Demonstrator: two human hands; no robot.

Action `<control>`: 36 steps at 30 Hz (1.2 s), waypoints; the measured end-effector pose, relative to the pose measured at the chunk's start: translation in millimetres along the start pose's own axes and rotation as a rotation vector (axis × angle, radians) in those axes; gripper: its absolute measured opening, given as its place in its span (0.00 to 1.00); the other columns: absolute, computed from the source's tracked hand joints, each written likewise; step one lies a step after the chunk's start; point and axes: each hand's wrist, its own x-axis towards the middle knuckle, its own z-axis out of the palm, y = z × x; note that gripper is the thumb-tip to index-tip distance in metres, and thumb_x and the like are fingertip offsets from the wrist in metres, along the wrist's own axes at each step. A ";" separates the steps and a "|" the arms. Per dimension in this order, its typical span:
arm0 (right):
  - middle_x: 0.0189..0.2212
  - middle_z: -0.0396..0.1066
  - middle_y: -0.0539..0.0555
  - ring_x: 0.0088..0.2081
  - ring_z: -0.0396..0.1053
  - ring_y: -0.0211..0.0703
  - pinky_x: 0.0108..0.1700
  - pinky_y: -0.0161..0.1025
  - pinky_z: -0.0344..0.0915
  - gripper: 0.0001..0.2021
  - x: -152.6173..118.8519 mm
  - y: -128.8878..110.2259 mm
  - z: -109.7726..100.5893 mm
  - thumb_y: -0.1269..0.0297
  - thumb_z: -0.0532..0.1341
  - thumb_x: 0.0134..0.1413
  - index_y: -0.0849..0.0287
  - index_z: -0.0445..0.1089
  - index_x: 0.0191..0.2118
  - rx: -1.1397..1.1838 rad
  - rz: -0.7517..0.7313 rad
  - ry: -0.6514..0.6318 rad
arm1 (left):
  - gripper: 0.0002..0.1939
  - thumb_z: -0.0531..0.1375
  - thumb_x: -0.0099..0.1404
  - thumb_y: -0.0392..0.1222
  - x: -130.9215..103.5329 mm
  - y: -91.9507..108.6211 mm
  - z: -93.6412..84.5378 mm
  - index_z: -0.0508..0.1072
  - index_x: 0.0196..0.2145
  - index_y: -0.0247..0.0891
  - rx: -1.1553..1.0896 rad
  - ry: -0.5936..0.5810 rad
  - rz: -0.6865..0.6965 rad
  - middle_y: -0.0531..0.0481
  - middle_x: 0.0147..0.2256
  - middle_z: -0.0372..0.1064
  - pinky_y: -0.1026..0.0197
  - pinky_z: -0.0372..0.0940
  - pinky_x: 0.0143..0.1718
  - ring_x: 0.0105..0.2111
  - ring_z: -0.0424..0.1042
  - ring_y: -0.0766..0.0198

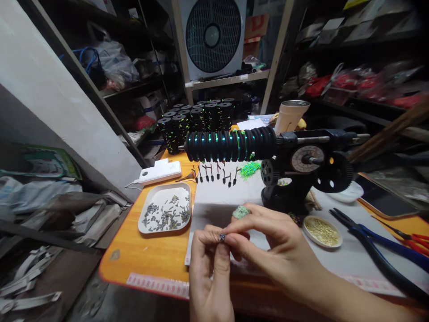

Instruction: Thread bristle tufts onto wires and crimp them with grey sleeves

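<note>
My left hand (212, 273) and my right hand (273, 243) meet at the table's front edge. Between their fingertips is a tiny dark, beaded-looking piece (222, 237), pinched from both sides; its kind is too small to make out. A pale green speckled lump (240, 212) shows just behind my right index finger, and I cannot tell whether that hand touches it. To the left, a white tray (142, 223) carries many small dark grey pieces and a few brassy ones. Beyond my hands lie several small black stemmed parts (212, 172) on white paper (209, 210).
A black hand-geared machine (284, 179) holds a ribbed black roll (231, 144) across the table. Right of my hands are a dish (305, 223) of gold bits, blue-handled pliers (365, 241) and a phone (385, 194). A white power strip (161, 173) and black spools (197, 116) stand farther back.
</note>
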 end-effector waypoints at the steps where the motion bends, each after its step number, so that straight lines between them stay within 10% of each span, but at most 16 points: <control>1: 0.24 0.67 0.50 0.28 0.64 0.38 0.32 0.36 0.61 0.05 -0.8 -0.1 0.3 0.73 0.63 0.60 0.60 0.76 0.34 -0.042 -0.030 0.001 | 0.05 0.61 0.68 0.44 -0.6 -0.3 0.3 0.73 0.33 0.43 0.016 0.010 0.004 0.54 0.32 0.66 0.67 0.65 0.34 0.33 0.68 0.66; 7: 0.27 0.63 0.52 0.29 0.62 0.39 0.29 0.34 0.59 0.07 -3.1 2.7 2.3 0.75 0.58 0.62 0.63 0.74 0.36 -0.183 -0.162 -0.086 | 0.10 0.65 0.64 0.48 -2.7 -4.9 -3.5 0.69 0.34 0.44 -0.023 0.231 0.036 0.56 0.34 0.65 0.70 0.63 0.28 0.28 0.64 0.69; 18: 0.27 0.64 0.51 0.30 0.63 0.40 0.30 0.35 0.61 0.07 0.4 -5.1 -6.3 0.74 0.59 0.61 0.57 0.73 0.35 -0.190 -0.078 -0.127 | 0.09 0.59 0.70 0.43 -0.8 3.4 -14.8 0.67 0.31 0.41 -0.124 0.141 0.105 0.57 0.27 0.61 0.68 0.60 0.28 0.24 0.60 0.71; 27: 0.26 0.67 0.50 0.34 0.67 0.44 0.34 0.37 0.67 0.07 -6.8 -9.6 -4.4 0.69 0.59 0.61 0.53 0.72 0.32 -0.139 0.027 -0.124 | 0.05 0.59 0.70 0.41 -0.1 -0.4 -7.3 0.69 0.34 0.44 0.088 0.208 0.559 0.58 0.25 0.62 0.62 0.54 0.24 0.23 0.59 0.68; 36: 0.25 0.66 0.49 0.32 0.69 0.43 0.33 0.37 0.68 0.08 -2.1 -15.0 -4.2 0.72 0.59 0.58 0.52 0.72 0.30 -0.119 -0.007 -0.107 | 0.05 0.58 0.70 0.41 6.6 -6.5 -9.2 0.68 0.33 0.45 0.089 0.197 0.637 0.59 0.24 0.60 0.61 0.50 0.19 0.20 0.57 0.68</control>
